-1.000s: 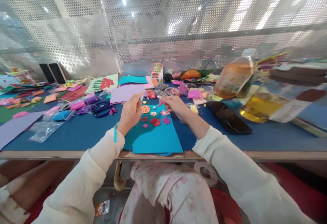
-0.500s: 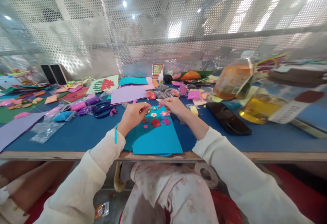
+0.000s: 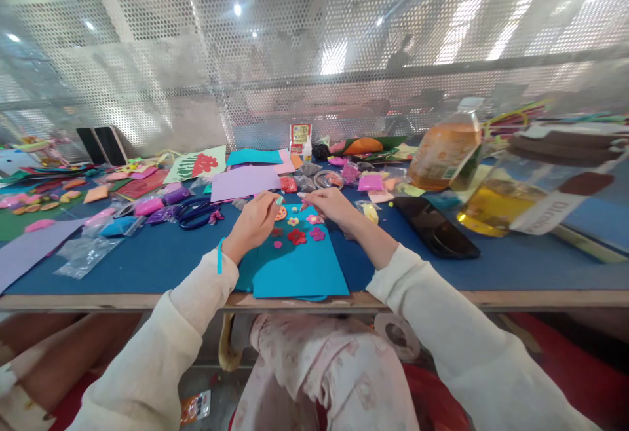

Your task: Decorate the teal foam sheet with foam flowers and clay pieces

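A blue sheet of craft paper (image 3: 299, 270) lies before me at the table edge. On it are small clay-like flowers, among them a red flower (image 3: 297, 237), a purple flower (image 3: 317, 234) and a pink flower (image 3: 314, 219), plus a pink dot (image 3: 278, 244). My left hand (image 3: 255, 220) hovers at the paper's upper left, thumb and fingers pinched; whatever sits between them is too small to name. Beside its fingertips shows an orange dotted disc (image 3: 281, 213). Over the upper right, my right hand (image 3: 335, 207) pinches a small bit of pink clay (image 3: 303, 206).
A dark phone (image 3: 435, 226), a jar of yellow liquid (image 3: 491, 205) and an amber bottle (image 3: 445, 149) stand or lie to the right. Leftward are scissors (image 3: 196, 213), bagged clay (image 3: 120, 223) and a lilac sheet (image 3: 37, 247). A perforated metal screen (image 3: 275, 57) rises behind.
My left hand's fingers have lifted and tilted up slightly, so the orange dotted disc shows more. My right hand keeps its pinch in nearly the same place. The view shifts a little.
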Demonstrator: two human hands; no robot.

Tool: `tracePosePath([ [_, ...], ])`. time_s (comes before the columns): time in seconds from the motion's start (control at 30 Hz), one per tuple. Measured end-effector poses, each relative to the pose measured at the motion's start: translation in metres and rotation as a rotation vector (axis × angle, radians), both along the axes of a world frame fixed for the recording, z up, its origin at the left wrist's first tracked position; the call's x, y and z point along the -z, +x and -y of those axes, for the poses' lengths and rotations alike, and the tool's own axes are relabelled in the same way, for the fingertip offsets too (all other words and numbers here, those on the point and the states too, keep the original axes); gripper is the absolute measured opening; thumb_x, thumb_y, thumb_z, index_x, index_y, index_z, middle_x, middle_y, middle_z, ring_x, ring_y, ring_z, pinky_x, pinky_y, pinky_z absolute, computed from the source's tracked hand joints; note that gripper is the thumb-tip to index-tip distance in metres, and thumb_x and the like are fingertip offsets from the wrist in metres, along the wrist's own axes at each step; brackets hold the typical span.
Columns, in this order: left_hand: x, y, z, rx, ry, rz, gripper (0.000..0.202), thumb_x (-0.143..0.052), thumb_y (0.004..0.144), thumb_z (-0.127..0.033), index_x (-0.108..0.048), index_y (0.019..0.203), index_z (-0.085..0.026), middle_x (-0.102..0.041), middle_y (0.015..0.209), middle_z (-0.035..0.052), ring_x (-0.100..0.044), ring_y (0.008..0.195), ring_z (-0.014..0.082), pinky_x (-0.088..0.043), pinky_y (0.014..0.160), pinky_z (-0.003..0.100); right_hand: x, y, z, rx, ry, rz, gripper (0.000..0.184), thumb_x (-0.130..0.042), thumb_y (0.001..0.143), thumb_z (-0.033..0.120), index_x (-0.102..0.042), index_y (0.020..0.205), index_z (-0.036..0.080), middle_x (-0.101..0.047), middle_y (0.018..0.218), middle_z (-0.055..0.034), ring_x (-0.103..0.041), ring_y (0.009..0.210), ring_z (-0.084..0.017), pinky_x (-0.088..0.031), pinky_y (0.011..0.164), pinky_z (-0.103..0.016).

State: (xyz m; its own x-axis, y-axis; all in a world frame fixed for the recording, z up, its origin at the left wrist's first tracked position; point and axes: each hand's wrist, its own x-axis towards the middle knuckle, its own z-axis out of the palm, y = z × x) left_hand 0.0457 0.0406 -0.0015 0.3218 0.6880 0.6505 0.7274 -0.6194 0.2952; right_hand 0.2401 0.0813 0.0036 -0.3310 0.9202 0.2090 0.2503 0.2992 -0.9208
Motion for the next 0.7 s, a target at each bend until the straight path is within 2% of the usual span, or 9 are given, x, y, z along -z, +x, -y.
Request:
tracePosePath([
  [0.13, 0.0009, -0.0010, -0.0003, 0.052, -0.068, 0.028, 0.027, -0.032, 0.090, -0.018, -0.053, 0.107, -0.015, -0.059, 0.101, 0.0071, -0.056, 0.094, 0.0152, -0.045, 0.082, 0.028, 0.0002, 0.0003, -0.0006, 0.010, -0.003, 0.016, 0.038, -0.056, 0.073, 0.047, -0.065, 0.062, 0.012, -0.031, 0.033, 0.0070, -0.031, 0.033, -0.006, -0.025, 0.038, -0.022],
  [0.3, 0.0041, -0.0034, -0.0065, 0.062, -0.009, 0.008, 0.031, -0.033, 0.091, -0.020, -0.054, 0.112, -0.013, -0.062, 0.097, 0.0091, -0.059, 0.087, 0.0154, -0.047, 0.077, 0.027, -0.0015, 0.0004, 0.0014, 0.007, 0.005, 0.006, 0.038, -0.056, 0.073, 0.048, -0.064, 0.062, 0.012, -0.033, 0.033, 0.0067, -0.032, 0.033, -0.006, -0.028, 0.038, -0.022],
  [0.4, 0.0017, -0.0046, -0.0056, 0.069, 0.029, 0.024, 0.029, -0.040, 0.090, -0.024, -0.059, 0.108, -0.014, -0.066, 0.095, 0.0082, -0.061, 0.084, 0.0152, -0.047, 0.075, 0.026, -0.0015, 0.0007, 0.0017, 0.013, 0.001, 0.011, 0.038, -0.056, 0.073, 0.047, -0.065, 0.062, 0.012, -0.032, 0.034, 0.0068, -0.033, 0.033, -0.006, -0.029, 0.038, -0.021],
  [0.53, -0.0019, -0.0046, -0.0020, 0.055, 0.003, -0.024, 0.027, -0.045, 0.088, -0.028, -0.064, 0.102, -0.016, -0.067, 0.082, 0.0054, -0.061, 0.071, 0.0135, -0.047, 0.067, 0.024, 0.0001, 0.0014, -0.0003, 0.012, 0.000, 0.018, 0.036, -0.056, 0.074, 0.045, -0.065, 0.063, 0.012, -0.032, 0.034, 0.0067, -0.032, 0.034, -0.006, -0.028, 0.037, -0.021],
  [0.6, -0.0021, -0.0041, -0.0015, 0.031, -0.007, -0.070, 0.029, -0.042, 0.089, -0.027, -0.063, 0.105, -0.015, -0.066, 0.083, 0.0063, -0.061, 0.075, 0.0144, -0.047, 0.068, 0.025, 0.0011, 0.0017, -0.0016, 0.006, 0.010, 0.030, 0.036, -0.056, 0.074, 0.045, -0.066, 0.064, 0.012, -0.032, 0.033, 0.0066, -0.033, 0.034, -0.007, -0.028, 0.037, -0.021],
  [0.7, 0.0000, -0.0042, -0.0034, 0.018, -0.001, -0.111, 0.033, -0.036, 0.090, -0.019, -0.054, 0.116, -0.011, -0.063, 0.095, 0.0102, -0.060, 0.087, 0.0169, -0.048, 0.075, 0.029, 0.0015, 0.0019, -0.0026, 0.024, 0.011, 0.045, 0.036, -0.056, 0.073, 0.045, -0.067, 0.064, 0.012, -0.032, 0.033, 0.0067, -0.034, 0.034, -0.007, -0.028, 0.037, -0.021],
])
